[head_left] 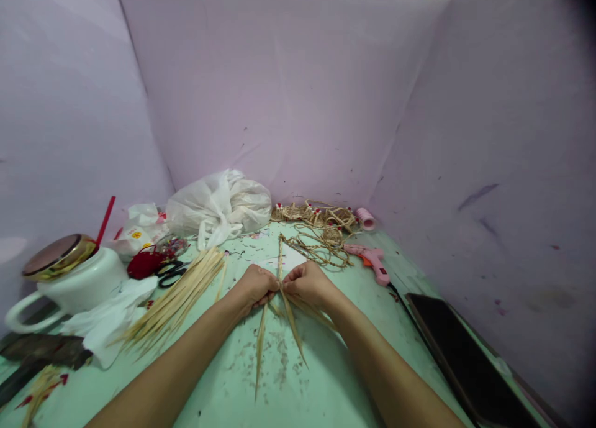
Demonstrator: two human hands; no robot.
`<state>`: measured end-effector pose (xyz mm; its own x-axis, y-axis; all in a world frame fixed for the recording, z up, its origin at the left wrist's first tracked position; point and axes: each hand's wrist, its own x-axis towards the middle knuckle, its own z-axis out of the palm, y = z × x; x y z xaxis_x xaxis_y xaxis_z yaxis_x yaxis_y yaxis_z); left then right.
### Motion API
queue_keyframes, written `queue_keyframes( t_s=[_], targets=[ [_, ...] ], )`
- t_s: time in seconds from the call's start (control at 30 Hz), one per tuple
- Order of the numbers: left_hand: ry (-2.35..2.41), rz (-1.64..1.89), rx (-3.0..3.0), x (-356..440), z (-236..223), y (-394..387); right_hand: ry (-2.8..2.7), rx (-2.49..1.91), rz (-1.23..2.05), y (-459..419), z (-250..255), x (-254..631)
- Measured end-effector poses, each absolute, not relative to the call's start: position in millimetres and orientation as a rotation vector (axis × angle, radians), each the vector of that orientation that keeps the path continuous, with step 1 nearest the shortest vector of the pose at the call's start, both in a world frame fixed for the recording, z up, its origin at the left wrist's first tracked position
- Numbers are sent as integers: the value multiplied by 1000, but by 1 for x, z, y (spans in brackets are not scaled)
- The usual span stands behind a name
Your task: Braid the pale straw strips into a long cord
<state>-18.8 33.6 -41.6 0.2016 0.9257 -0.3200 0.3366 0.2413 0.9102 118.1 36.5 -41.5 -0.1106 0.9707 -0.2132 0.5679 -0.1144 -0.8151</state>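
A thin straw braid [280,254] runs away from me along the middle of the table, its loose strands [291,325] fanning out toward me. At the point where braid and strands meet, my left hand [259,285] pinches from the left. My right hand [307,282] pinches the same spot from the right, close to the left one. The fingertips hide the crossing itself. Left of my hands lies a bundle of pale dry straw strips [179,297]. Beyond them are coils of finished braid [321,245].
A pink glue gun [372,260] lies right, near a dark phone-like slab [465,359] and a pink thread spool [365,218]. Left are a white mug [88,282], black scissors [170,274], a red pincushion-like item [144,263] and a hammer [46,351]. A plastic bag [223,204] sits behind.
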Motion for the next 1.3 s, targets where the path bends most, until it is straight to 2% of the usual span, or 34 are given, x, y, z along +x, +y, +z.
queue_keyframes(
  t_s=[0.13,0.23,0.7,0.83,1.07,1.3],
  targets=[
    [1336,670,1302,-20,-44,35,-1350,-1597,1541,33,-31,117],
    [1333,667,1286,-21,-44,36,-1179,-1508,1698,33,-30,119],
    [1187,765,1230,-22,-46,36,-936,-1349,1754,30,-36,111],
    [1181,763,1238,-21,-44,36,-1016,-1324,1893,32,-35,114],
    [1239,758,1244,-17,-38,34,-1057,-1345,1942,33,-35,115],
    [1243,745,1258,-17,-38,34,-1138,-1398,1853,36,-41,116]
  ],
)
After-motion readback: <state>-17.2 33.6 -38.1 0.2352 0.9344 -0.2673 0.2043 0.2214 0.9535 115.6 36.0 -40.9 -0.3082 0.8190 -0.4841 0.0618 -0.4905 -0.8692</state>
